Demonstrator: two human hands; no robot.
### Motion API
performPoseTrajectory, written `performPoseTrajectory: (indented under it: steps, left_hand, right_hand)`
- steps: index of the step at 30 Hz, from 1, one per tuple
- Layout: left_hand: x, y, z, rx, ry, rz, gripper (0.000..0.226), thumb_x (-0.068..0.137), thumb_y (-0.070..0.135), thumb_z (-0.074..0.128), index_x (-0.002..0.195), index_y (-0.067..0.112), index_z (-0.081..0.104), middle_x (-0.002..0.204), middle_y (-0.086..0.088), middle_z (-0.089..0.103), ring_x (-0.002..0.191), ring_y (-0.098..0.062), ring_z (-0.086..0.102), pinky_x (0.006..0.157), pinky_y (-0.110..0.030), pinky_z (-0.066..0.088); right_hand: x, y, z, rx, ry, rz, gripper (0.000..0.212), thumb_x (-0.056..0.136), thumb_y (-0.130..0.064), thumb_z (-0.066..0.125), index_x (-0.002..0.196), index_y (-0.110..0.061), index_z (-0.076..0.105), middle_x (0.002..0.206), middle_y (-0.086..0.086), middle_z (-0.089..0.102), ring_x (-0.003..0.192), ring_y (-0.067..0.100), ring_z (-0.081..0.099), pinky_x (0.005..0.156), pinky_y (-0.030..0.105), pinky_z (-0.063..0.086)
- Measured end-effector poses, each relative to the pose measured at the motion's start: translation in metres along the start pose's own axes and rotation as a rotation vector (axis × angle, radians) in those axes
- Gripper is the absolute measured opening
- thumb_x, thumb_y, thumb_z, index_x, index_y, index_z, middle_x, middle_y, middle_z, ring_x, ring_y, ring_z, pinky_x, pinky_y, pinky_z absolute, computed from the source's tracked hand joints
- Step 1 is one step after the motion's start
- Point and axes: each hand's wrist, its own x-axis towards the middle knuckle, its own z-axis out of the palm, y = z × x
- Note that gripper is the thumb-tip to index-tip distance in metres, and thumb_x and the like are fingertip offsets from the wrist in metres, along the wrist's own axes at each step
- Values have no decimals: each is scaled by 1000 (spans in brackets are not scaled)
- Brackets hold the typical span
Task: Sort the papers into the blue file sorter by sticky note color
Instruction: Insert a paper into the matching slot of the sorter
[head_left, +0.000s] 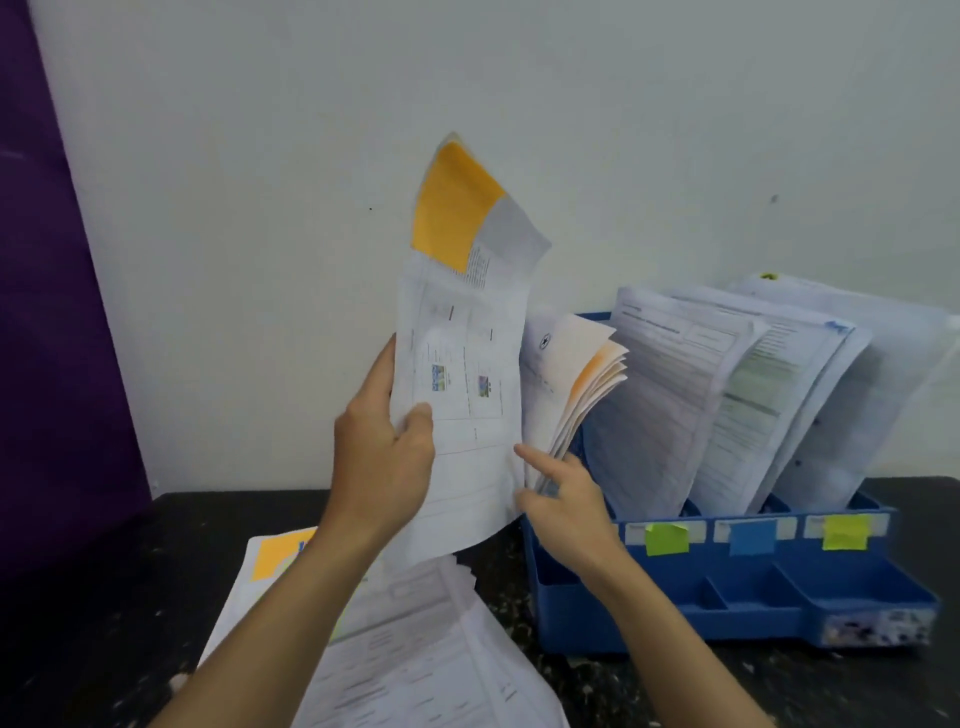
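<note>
My left hand (382, 457) grips a printed paper (462, 395) upright by its left edge; an orange sticky note (453, 200) covers its top corner. The blue file sorter (737, 597) stands to the right on the dark table. My right hand (563, 501) touches the orange-tinted sheets (584, 395) in the sorter's leftmost slot, its index finger pointing toward the held paper. Further slots hold leaning papers (727, 395). Green (666, 538), blue (751, 538) and yellow-green (845, 532) sticky notes mark the sorter's front labels.
A loose pile of papers (415, 649) lies on the dark table (104, 597) under my arms, one with an orange note (275, 557). A white wall stands behind, with a purple panel (47, 312) at the left. The sorter has small front compartments (779, 587).
</note>
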Motion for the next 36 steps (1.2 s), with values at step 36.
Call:
performPoseTrajectory:
  steps: [36]
  left_hand:
    - [-3,-63,139,-183,-843,-288,88,83,5,66,140,45,13,132,25,37,110,7,44,92,-24,49]
  right_hand:
    - [21,13,-80,-363,363,-232,42,88,2,49,120,-21,62,99,4,69,82,13,59,67,17,45]
